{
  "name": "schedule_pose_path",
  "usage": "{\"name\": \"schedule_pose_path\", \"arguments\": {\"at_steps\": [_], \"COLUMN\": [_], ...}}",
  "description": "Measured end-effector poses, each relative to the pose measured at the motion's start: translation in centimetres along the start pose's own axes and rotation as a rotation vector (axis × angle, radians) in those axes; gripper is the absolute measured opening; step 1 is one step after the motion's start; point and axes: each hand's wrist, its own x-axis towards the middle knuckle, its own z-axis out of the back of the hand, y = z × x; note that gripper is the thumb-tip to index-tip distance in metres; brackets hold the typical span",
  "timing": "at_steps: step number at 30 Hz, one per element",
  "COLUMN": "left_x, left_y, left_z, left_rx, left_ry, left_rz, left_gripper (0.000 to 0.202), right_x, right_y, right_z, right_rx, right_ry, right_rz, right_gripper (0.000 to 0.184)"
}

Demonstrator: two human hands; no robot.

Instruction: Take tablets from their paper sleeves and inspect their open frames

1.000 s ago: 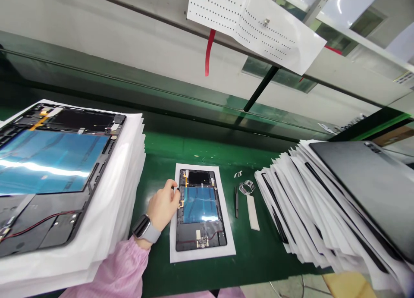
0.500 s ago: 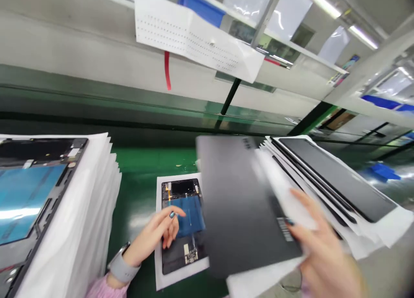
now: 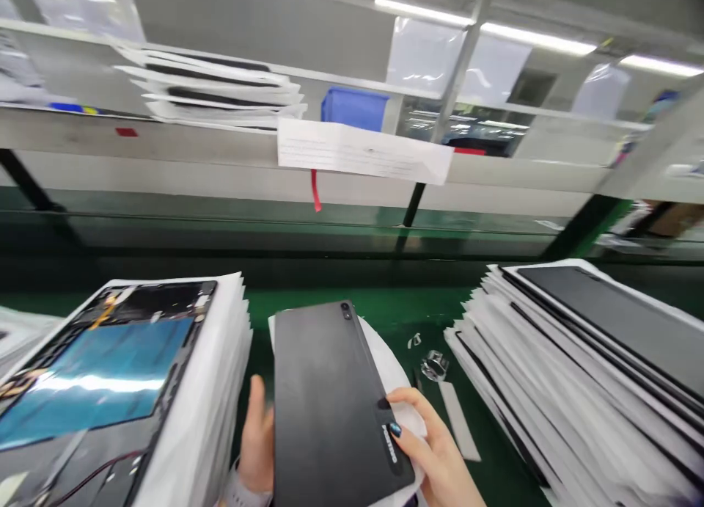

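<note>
A dark grey tablet back cover (image 3: 330, 411), with a camera at its top right corner and a printed label low on its right, is in front of me over the green bench. My right hand (image 3: 434, 448) pinches its lower right edge, thumb on top, together with some thin white sheet. By the left edge, my left hand (image 3: 257, 441) is upright with stretched fingers, partly hidden by the cover; I cannot tell whether it touches. A white foam sheet (image 3: 379, 349) shows from under the cover. The opened tablet seen earlier is hidden now.
To the left rises a stack of opened tablets (image 3: 99, 375) between white sheets. A stack of dark covers and white sheets (image 3: 550, 375) stands at right. Between lie a clear tape roll (image 3: 434, 365) and a white strip (image 3: 459, 422). A shelf above bears a blue bin (image 3: 355, 108).
The cover has swung left from beside the right stack to the middle, over the opened tablet. My left hand has moved off that tablet to the cover's left side. The view has turned.
</note>
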Motion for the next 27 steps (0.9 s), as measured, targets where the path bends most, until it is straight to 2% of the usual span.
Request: {"name": "schedule_pose_path", "arguments": {"at_steps": [3, 5, 8, 10, 13, 17, 20, 24, 27], "left_x": [0.3, 0.8, 1.2, 1.1, 1.2, 1.9, 2.5, 2.9, 3.1], "left_y": [0.0, -0.2, -0.5, -0.7, -0.8, -0.9, -0.9, -0.9, -1.0], "left_z": [-0.7, -1.3, -1.8, -1.8, -1.8, -2.1, -1.8, -0.7, -0.6], "left_rx": [-0.07, -0.103, -0.151, -0.153, -0.123, -0.11, -0.134, -0.152, -0.151], "left_ry": [-0.117, -0.153, -0.113, -0.052, -0.009, -0.022, -0.084, -0.234, -0.251], "left_rz": [0.097, 0.085, 0.019, -0.008, -0.017, -0.002, -0.021, 0.014, 0.002], "left_gripper": [0.074, 0.076, 0.081, 0.086, 0.083, 0.073, 0.062, 0.054, 0.05], "right_x": [1.6, 2.9, 4.8, 5.7, 6.6, 6.9, 6.8, 7.0, 7.4], "right_y": [-1.3, -0.6, 1.4, 2.2, 1.8, 0.3, 0.2, 0.8, 1.1], "right_z": [1.0, 1.1, 1.1, 1.1, 1.1, 1.0, 1.3, 2.0, 2.2], "right_rx": [-0.151, -0.215, -0.332, -0.38, -0.345, -0.267, -0.248, -0.208, -0.141], "right_ry": [0.012, 0.053, 0.167, 0.203, 0.231, 0.407, 0.34, 0.255, 0.24], "right_rz": [-0.019, -0.058, -0.137, -0.171, -0.224, -0.247, -0.189, -0.229, -0.243], "right_gripper": [0.046, 0.043, 0.031, 0.032, 0.041, 0.037, 0.029, 0.026, 0.027]}}
